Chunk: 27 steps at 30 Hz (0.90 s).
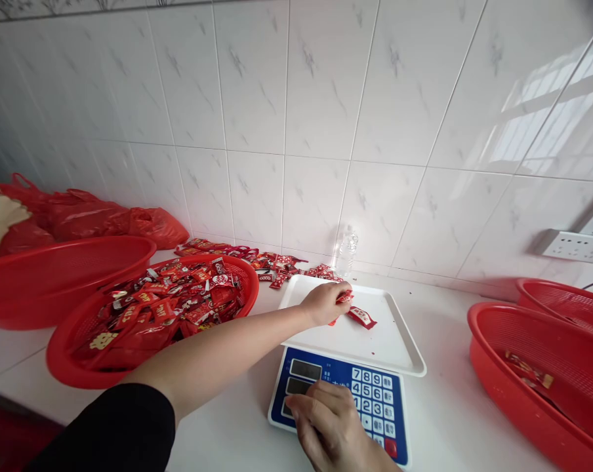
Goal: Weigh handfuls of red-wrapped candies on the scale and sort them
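Note:
My left hand reaches over the white tray of a digital scale. Its fingers are closed on a small red candy packet, partly covered by the fingers. Another red candy packet lies on the tray just right of that hand. A bit of red wrapper also shows under the fingers. In front of the scale's blue keypad panel, my right hand is curled closed, with no object visible in it. It covers part of the displays and keys.
Left of the scale stands a red basket full of red packets, beside another red basket. Red bags and another person's hand are farther left. Loose packets and a clear bottle stand by the wall. More red baskets are right.

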Motion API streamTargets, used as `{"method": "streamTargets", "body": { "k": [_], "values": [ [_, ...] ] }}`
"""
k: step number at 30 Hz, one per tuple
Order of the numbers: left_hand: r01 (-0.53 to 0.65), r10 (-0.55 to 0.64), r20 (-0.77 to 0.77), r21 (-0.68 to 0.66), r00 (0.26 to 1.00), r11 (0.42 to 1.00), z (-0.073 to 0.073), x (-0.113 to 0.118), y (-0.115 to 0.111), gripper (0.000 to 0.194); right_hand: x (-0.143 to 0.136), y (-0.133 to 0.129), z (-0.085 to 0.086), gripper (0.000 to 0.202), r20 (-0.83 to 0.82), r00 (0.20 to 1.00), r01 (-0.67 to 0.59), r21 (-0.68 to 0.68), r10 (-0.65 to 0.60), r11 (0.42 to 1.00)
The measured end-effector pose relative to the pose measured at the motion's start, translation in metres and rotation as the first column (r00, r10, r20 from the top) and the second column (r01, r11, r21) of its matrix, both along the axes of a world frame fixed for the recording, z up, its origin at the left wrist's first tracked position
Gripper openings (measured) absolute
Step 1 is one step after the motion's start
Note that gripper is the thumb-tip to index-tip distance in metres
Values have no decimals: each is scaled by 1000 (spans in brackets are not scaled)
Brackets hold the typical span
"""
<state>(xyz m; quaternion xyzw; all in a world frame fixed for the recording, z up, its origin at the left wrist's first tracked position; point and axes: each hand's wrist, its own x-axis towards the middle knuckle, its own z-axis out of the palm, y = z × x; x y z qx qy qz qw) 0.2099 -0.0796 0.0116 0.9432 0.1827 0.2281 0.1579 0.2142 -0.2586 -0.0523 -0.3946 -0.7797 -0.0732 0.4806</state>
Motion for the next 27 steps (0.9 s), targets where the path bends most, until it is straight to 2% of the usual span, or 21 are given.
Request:
{"method": "streamTargets", "body": {
  "k": [3, 8, 11, 15, 18, 21, 24, 27],
  "values": [
    [73, -74, -46, -18, 996, 997, 0, 13, -9, 18, 0, 1, 0, 22, -8, 1000, 14, 17, -13, 1000],
    [186, -192, -300, -47, 935, 981, -2, 26, -22, 41, -1, 4, 1, 20, -12, 1000, 14, 47, -13, 999],
    [178, -168, -401, -14, 900, 984, 0, 27, -26, 47, -1, 6, 0, 21, -17, 1000, 18, 64, -17, 998],
    [106, -83, -440, 28, 894, 994, 1, 28, -27, 44, -2, 9, -6, 22, -40, 999, 9, 108, -5, 994],
    [63, -58, -374, 1, 926, 998, -3, 28, -24, 36, -2, 12, -11, 22, -48, 999, 9, 100, -4, 995],
    [42, -67, -186, -139, 980, 989, -5, 26, -19, 23, -2, 15, -15, 23, -53, 999, 9, 116, -3, 993],
    [27, -42, -60, -240, 997, 970, -2, 20, -13, 11, -2, 15, -14, 22, -54, 999, 9, 128, -2, 992],
    [-28, 23, -17, -316, 1000, 948, 7, 5, -9, 20, -1, 14, -11, 22, -33, 999, 7, 127, -3, 992]
  ]
}}
